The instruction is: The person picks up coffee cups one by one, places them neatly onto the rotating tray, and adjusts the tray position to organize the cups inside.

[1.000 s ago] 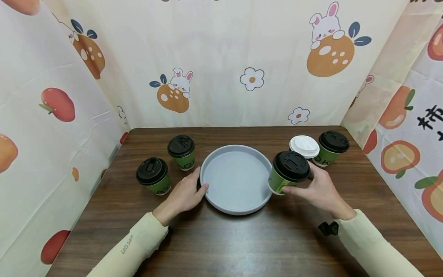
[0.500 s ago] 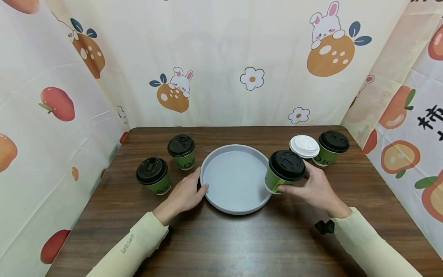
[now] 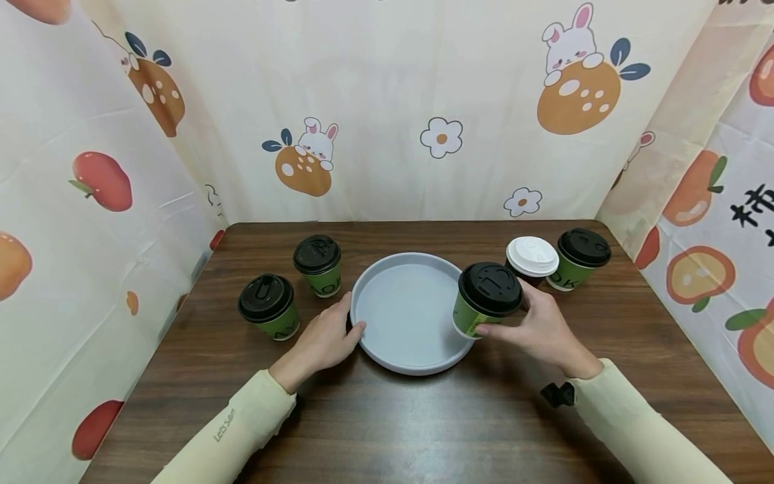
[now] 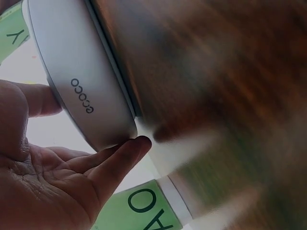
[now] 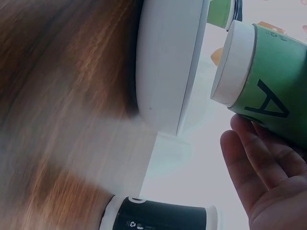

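My right hand (image 3: 547,333) grips a green paper coffee cup (image 3: 474,317) with a black lid, held upright over the right edge of a round grey tray (image 3: 405,309). In the right wrist view the white base of the cup (image 5: 278,81) hangs higher than the tray's rim, and a letter A shows on its side. On the tray's left side, my left hand (image 3: 323,339) holds the edge, thumb over the rim and fingers along the outer wall. The left wrist view shows the word "ecoco" on that wall (image 4: 76,57).
Two green cups with black lids, one nearer (image 3: 269,309) and one farther (image 3: 318,265), stand left of the tray. At the back right are a dark cup with a white lid (image 3: 532,257) and another green cup (image 3: 577,259). Printed curtains (image 3: 387,81) border the wooden table (image 3: 411,430).
My right hand has carried the cup a little to the left, farther over the tray's edge. My left hand and the tray have stayed in place.
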`<move>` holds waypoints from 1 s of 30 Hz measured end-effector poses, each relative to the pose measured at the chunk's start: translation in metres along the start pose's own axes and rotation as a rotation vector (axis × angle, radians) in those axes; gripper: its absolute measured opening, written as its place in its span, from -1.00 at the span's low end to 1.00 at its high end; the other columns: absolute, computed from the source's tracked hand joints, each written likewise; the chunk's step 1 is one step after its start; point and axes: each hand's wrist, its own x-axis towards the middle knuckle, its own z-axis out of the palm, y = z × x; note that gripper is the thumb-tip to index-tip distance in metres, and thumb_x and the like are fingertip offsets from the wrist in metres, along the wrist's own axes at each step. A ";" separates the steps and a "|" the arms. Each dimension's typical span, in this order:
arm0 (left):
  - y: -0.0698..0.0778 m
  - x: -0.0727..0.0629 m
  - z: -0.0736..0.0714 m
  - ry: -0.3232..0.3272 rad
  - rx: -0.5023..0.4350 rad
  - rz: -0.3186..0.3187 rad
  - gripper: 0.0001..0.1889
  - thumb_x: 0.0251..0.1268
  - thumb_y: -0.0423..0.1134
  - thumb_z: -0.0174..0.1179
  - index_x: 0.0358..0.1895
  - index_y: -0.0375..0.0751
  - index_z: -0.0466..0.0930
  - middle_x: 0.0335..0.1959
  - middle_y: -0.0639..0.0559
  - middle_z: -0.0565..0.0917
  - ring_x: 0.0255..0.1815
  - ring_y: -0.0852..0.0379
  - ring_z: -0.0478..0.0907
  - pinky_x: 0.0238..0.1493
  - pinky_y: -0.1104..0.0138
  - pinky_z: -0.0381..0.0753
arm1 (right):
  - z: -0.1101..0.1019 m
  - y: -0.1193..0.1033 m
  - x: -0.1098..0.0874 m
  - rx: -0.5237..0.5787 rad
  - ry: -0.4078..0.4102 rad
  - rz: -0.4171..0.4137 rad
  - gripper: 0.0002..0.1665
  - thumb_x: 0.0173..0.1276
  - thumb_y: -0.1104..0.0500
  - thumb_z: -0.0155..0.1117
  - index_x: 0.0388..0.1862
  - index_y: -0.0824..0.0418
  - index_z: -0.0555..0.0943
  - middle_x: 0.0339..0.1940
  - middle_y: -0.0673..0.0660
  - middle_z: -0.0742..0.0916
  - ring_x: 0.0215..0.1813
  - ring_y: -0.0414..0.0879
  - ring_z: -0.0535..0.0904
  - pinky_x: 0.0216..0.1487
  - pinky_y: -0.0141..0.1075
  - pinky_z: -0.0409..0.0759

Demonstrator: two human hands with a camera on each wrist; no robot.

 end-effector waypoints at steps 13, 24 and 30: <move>0.001 0.000 0.001 0.001 0.013 -0.009 -0.23 0.51 -0.07 0.18 0.58 -0.43 0.12 0.48 -0.33 0.38 0.42 -0.20 0.43 0.34 -0.05 0.48 | 0.010 -0.001 0.005 0.000 -0.020 -0.060 -0.19 -0.10 0.14 0.80 0.17 0.00 0.60 0.05 -0.10 0.75 0.10 -0.24 0.64 0.09 -0.47 0.55; 0.003 0.000 0.001 -0.001 0.021 -0.016 -0.24 0.52 -0.07 0.16 0.58 -0.43 0.13 0.47 -0.33 0.39 0.41 -0.20 0.44 0.33 -0.04 0.49 | 0.019 -0.004 0.008 0.048 -0.045 -0.036 -0.15 -0.09 0.09 0.80 0.23 0.00 0.60 0.07 -0.12 0.74 0.12 -0.23 0.65 0.13 -0.46 0.55; 0.003 0.000 0.001 0.002 0.020 -0.011 -0.25 0.52 -0.08 0.16 0.58 -0.40 0.12 0.45 -0.31 0.43 0.38 -0.19 0.48 0.29 -0.04 0.52 | 0.026 -0.007 0.008 0.057 -0.041 -0.043 -0.12 -0.11 0.14 0.80 0.25 0.03 0.61 0.05 -0.09 0.75 0.09 -0.24 0.64 0.09 -0.47 0.56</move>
